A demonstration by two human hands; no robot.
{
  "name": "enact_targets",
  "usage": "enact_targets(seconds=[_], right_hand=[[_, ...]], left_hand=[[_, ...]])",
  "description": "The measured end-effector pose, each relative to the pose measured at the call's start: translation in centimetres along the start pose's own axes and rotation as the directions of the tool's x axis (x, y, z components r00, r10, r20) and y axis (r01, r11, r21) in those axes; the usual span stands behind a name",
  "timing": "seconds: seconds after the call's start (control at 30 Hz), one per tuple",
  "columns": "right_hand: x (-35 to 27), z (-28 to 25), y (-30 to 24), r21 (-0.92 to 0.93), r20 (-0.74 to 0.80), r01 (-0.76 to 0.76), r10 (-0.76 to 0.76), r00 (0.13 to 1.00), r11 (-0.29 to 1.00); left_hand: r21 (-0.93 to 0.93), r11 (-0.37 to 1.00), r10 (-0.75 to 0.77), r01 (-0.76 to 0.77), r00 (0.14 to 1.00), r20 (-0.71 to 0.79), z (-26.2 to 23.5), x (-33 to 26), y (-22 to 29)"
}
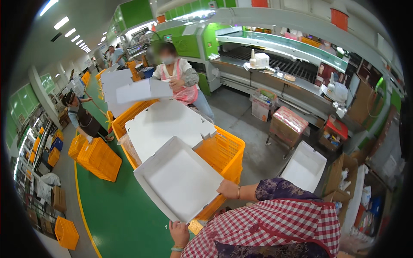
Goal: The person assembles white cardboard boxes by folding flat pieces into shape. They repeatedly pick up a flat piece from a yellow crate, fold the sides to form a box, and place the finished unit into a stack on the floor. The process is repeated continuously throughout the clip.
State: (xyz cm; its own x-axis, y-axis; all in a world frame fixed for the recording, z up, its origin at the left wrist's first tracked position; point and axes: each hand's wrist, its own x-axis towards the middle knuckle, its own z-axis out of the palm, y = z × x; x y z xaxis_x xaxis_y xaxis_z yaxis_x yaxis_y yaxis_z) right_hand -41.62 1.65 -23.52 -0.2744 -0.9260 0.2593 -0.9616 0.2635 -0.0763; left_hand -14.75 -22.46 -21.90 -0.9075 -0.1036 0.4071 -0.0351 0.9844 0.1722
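Note:
A large white cardboard tray-shaped box [178,180], folded with raised sides, rests tilted on an orange plastic crate [223,150]. My left hand [178,232] grips its near bottom corner. My right hand [228,189] holds its right edge, just beside the crate. A flat white cardboard sheet [165,122] lies on the crates behind the box. My arms wear patterned purple sleeves and a red checked apron.
A person in a pink apron [178,75] folds white cardboard [142,91] across the crates. Another person [81,116] stands left by stacked orange crates [99,159]. A finished white box [304,167] lies on the right. A conveyor bench [275,73] runs behind.

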Motion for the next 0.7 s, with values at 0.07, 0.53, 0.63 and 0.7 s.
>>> enact_targets(seconds=[0.07, 0.53, 0.63, 0.7], right_hand=[[-1.6, -0.3, -0.2, 0.029, -0.057, -0.078, 0.08, 0.995, 0.997], [-21.8, -3.5, -1.1, 0.176, -0.349, -0.51, 0.538, 0.768, 0.842], [-22.6, -3.9, -2.3, 0.162, -0.334, -0.629, 0.642, 0.69, 0.76], [-22.4, -4.8, -3.2, 0.119, -0.294, -0.715, 0.712, 0.637, 0.689]], left_hand=[[-0.007, 0.999, 0.054, -0.054, 0.997, -0.046, -0.4, 0.1, 0.4], [-0.181, 0.891, 0.437, -0.416, 0.895, 0.094, 1.6, 11.1, 13.8], [-0.292, 0.812, 0.552, -0.506, 0.828, 0.099, 3.5, 14.6, 13.1], [-0.361, 0.761, 0.611, -0.539, 0.783, 0.116, 5.0, 17.3, 12.6]])
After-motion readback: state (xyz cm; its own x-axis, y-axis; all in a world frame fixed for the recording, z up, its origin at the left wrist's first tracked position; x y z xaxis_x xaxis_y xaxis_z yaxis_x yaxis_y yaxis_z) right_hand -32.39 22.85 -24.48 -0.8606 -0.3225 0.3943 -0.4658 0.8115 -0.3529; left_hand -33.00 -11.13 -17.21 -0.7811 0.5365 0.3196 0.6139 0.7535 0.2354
